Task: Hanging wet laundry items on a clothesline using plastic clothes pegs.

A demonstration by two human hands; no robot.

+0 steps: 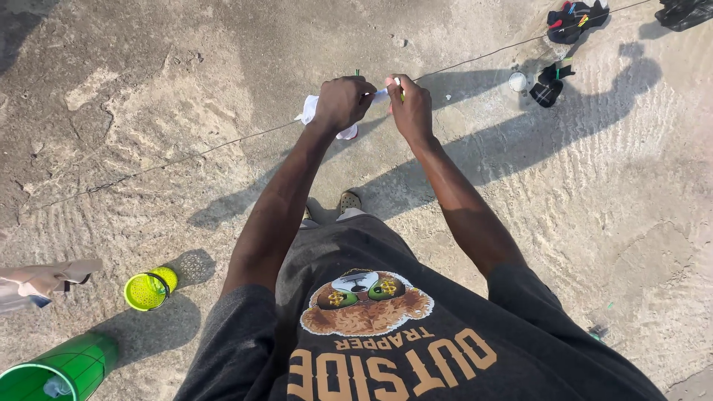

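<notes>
A thin clothesline (223, 142) runs across the view from lower left to upper right. My left hand (342, 102) is closed on a small white cloth (310, 110) that hangs over the line. My right hand (409, 106) is right beside it, fingers pinched on a clothes peg (391, 91) at the line. The two hands nearly touch. Further along the line to the right hang a dark sock (548, 86) and another dark garment (575, 20), each held with coloured pegs.
On the concrete ground at lower left stand a small yellow-green basket (149, 289) and a large green bucket (63, 369). A beige cloth (41, 281) hangs at the left edge. My sandalled foot (349, 200) shows below the hands.
</notes>
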